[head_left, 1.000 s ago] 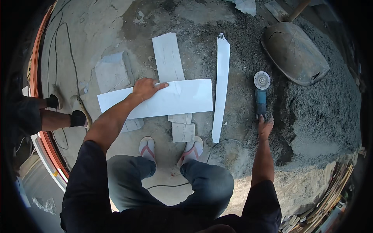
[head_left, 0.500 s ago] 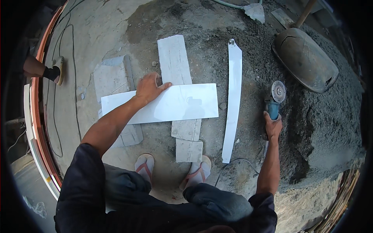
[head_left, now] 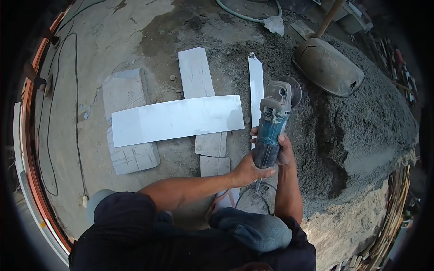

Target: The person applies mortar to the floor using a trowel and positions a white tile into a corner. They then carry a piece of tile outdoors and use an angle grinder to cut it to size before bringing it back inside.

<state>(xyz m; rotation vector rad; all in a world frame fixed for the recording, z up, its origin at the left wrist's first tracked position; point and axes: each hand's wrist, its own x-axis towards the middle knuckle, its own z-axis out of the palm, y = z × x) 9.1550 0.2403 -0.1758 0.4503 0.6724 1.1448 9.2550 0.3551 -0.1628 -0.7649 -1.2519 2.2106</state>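
An angle grinder (head_left: 274, 124), teal and dark grey with a round disc at its far end, is raised in both my hands. My left hand (head_left: 251, 170) wraps round the rear of its body from the left. On the right side, my right hand (head_left: 285, 150) grips the middle, thumb against the teal casing. To the left lies a white rectangular tile (head_left: 178, 121), laid across a grooved block (head_left: 131, 90) and a pale narrow slab (head_left: 196, 72). A narrow white strip (head_left: 256, 81) lies behind the grinder, its near part hidden.
Wet grey mortar (head_left: 361, 135) is heaped on the right, with a shovel (head_left: 330, 65) lying on it. A cable (head_left: 77, 122) runs along the floor at left, near another person's foot (head_left: 48, 85). A green hose (head_left: 239, 16) curves at the top.
My left hand has left the white tile and now holds the grinder too. My right hand has lifted the grinder and brought it leftward, closer to me. The other person's foot has shifted left in view.
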